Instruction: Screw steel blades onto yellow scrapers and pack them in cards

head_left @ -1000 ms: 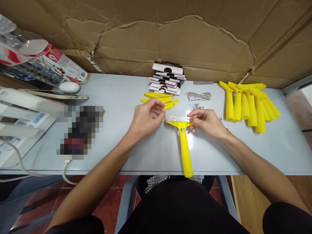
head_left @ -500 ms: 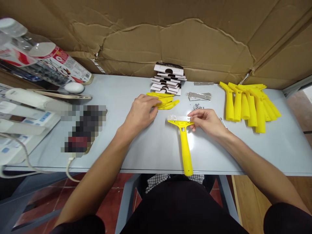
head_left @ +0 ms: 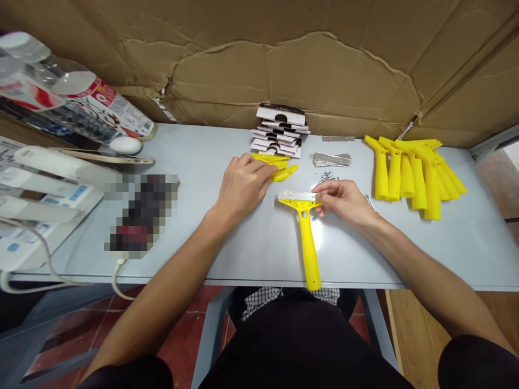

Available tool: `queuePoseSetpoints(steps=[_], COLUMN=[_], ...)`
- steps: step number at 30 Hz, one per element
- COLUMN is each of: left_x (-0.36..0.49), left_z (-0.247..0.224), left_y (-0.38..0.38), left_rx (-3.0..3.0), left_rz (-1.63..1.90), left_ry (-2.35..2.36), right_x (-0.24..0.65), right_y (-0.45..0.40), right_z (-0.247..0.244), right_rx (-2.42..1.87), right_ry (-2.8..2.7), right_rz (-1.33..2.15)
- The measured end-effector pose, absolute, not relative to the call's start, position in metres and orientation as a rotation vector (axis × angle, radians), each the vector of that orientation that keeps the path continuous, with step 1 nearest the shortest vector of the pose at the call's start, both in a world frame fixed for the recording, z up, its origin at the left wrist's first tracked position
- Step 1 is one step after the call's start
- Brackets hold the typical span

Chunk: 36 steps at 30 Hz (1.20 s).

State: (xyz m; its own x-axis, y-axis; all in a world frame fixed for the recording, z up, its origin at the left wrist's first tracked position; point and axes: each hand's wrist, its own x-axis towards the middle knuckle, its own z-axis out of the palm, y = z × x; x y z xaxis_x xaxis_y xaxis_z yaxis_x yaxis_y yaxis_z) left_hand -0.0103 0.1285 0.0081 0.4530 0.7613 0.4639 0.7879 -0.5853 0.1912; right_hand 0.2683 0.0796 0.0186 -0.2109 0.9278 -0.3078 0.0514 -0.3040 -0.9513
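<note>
A yellow scraper handle [head_left: 308,246] lies on the grey table with its wide head away from me, and a clear-looking blade strip [head_left: 298,195] lies along that head. My right hand [head_left: 343,202] pinches the right end of the strip between thumb and fingers. At the small pile of curved yellow pieces [head_left: 285,173], my left hand [head_left: 247,181] has its fingers bent together over the left side; whatever is under the fingertips is hidden. Small screws [head_left: 327,177] and a stack of metal blades [head_left: 331,160] lie behind my right hand.
Several yellow handles [head_left: 432,183] are piled at the right. Black-and-white packets [head_left: 280,129] stand stacked by the cardboard [head_left: 292,70]. At the left are a phone [head_left: 141,213] with a cable, a power strip [head_left: 48,227] and bottles [head_left: 105,102].
My left hand has shifted slightly to the right over the yellow pieces, and its fingers have drawn closer together. My right hand stays at the strip.
</note>
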Motion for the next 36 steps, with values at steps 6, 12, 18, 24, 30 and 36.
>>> queuePoseSetpoints(steps=[6, 12, 18, 24, 30, 36], left_x=[-0.006, 0.005, 0.013, 0.022, 0.022, 0.026], left_z=[0.023, 0.039, 0.038, 0.03, 0.028, 0.027], left_y=[0.123, 0.114, 0.101, 0.089, 0.087, 0.085], left_rx=[-2.486, -2.529, -2.643, -2.531, -2.345, -2.305], left_rz=[-1.505, -2.226, -2.289, -2.324, -2.478, -2.539], left_ry=[-1.653, -2.059, -2.39, -2.497, -2.605, -2.786], right_x=[0.269, 0.27, 0.27, 0.272, 0.273, 0.274], right_y=[0.08, 0.082, 0.082, 0.083, 0.084, 0.084], right_z=[0.018, 0.015, 0.016, 0.016, 0.016, 0.019], right_rx=[-1.342, -1.344, -1.34, -1.336, -1.332, -1.325], right_ry=[-1.228, -1.228, -1.218, -1.178, -1.173, -1.176], right_rz=[1.591, 1.594, 1.588, 1.595, 1.58, 1.588])
